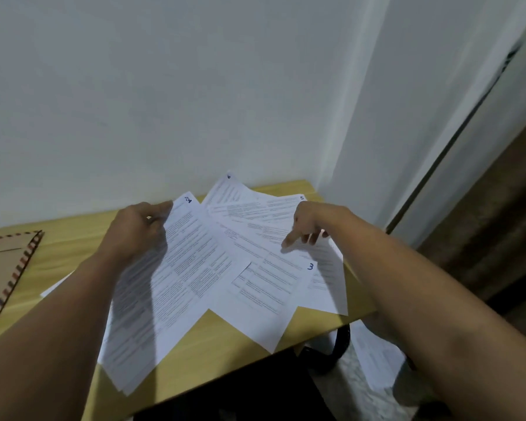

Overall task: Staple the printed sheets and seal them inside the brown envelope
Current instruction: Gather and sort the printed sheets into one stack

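Note:
Several printed sheets (213, 268) lie fanned out on a light wooden table (219, 354), with handwritten numbers in their corners. My left hand (137, 229) grips the top left edge of the leftmost sheets, which are lifted a little. My right hand (310, 223) hovers over the right side of the fan, its index finger pressing down on a sheet. The brown envelope (3, 265), edged in red and dark stripes, lies at the table's left edge, apart from both hands. No stapler is in view.
A white wall stands right behind the table. Another printed sheet (377, 360) lies on the floor at the lower right, under my right forearm. A dark chair part (340, 344) shows below the table's front right edge.

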Tool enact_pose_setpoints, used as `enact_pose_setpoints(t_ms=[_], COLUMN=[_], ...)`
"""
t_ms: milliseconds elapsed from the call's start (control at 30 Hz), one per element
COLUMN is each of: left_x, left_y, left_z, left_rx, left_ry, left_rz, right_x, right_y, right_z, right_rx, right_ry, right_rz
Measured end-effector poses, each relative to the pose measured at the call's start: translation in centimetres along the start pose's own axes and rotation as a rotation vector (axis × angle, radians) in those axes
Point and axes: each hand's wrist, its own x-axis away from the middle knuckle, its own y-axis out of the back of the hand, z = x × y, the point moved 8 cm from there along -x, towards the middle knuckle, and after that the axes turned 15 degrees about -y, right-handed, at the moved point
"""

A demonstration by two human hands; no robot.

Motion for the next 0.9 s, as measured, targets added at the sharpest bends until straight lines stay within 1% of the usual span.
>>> enact_pose_setpoints(t_ms=[100,133,267,367,433,500,600,700,800,900], left_x=[0.4,0.5,0.9,1.1,1.2,1.3,1.3,1.1,0.7,0.3], left_y=[0.2,0.4,1.0,1.7,2.3,2.9,3.8,5.0,6.4,7.6], left_z=[-0.9,-1.3,-2.4,-3.2,-4.2,-5.3,-7.1,-9.1,-11.1,-13.1], left_rx=[-0.008,-0.014,-0.038,-0.063,-0.062,-0.059,-0.051,-0.067,-0.069,-0.047], left_ry=[-0.012,-0.017,-0.041,-0.059,-0.081,-0.101,-0.139,-0.191,-0.247,-0.303], left_rz=[-0.012,-0.018,-0.016,-0.021,-0.033,-0.044,-0.054,-0.080,-0.111,-0.132], right_x=[1.6,2.0,1.5,0.6,1.1,2.1,4.4,7.6,11.6,14.7], right_y=[-1.4,-1.8,-3.9,-6.0,-5.3,-3.5,0.8,5.8,9.5,11.7], right_z=[-0.3,-0.4,-1.2,-2.2,-2.3,-1.8,-0.7,1.2,3.5,6.1], right_rx=[0.229,0.268,0.267,0.257,0.193,0.039,-0.328,-0.575,-0.785,-0.900], right_ry=[-0.074,-0.094,-0.189,-0.292,-0.271,-0.194,-0.057,0.126,0.334,0.489], right_rz=[0.043,0.049,0.082,0.186,0.149,0.073,-0.096,-0.231,-0.265,-0.274])
